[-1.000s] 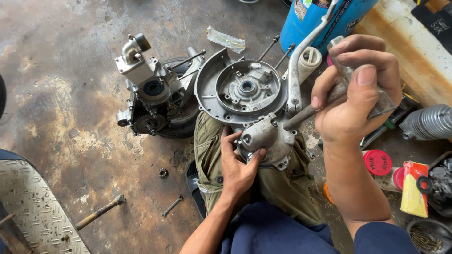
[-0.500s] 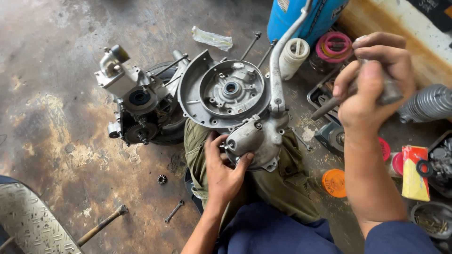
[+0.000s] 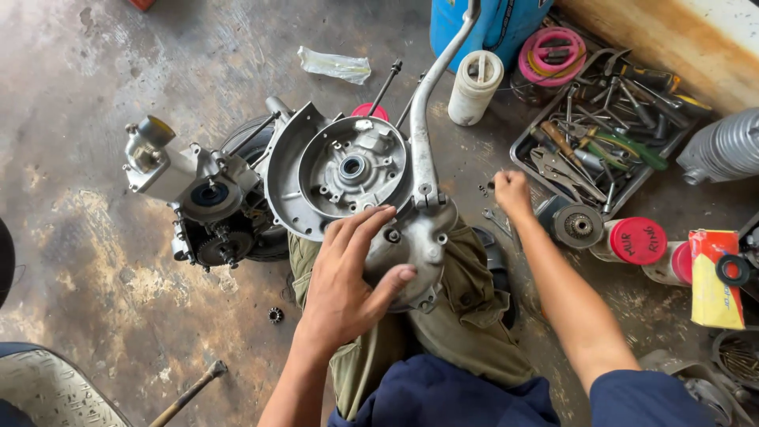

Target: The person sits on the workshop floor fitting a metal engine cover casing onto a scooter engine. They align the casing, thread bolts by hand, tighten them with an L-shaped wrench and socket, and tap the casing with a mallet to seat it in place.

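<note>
A grey metal engine cover [image 3: 348, 170] with a long curved lever [image 3: 427, 103] rests on an olive cloth [image 3: 466, 316] over my lap. My left hand [image 3: 344, 277] lies flat on the cover's near end, fingers spread, gripping nothing. My right hand [image 3: 512, 194] reaches out to the floor right of the cover, fingers pinched together beside several small bolts [image 3: 484, 190]; whether it holds one I cannot tell. An engine block [image 3: 202, 209] with exposed gears sits on the floor to the left.
A tray of hand tools [image 3: 601, 146] stands at the right, with a blue container [image 3: 490, 24], a white canister [image 3: 474, 87], red-capped jars [image 3: 632, 241] and a small gear wheel [image 3: 577, 225] around it. A hammer handle [image 3: 190, 391] and a loose small gear [image 3: 275, 315] lie near left.
My right hand has dropped from a raised grip on a tool to the floor by the bolts, the tool gone from it. My left hand shifted onto the top of the cover.
</note>
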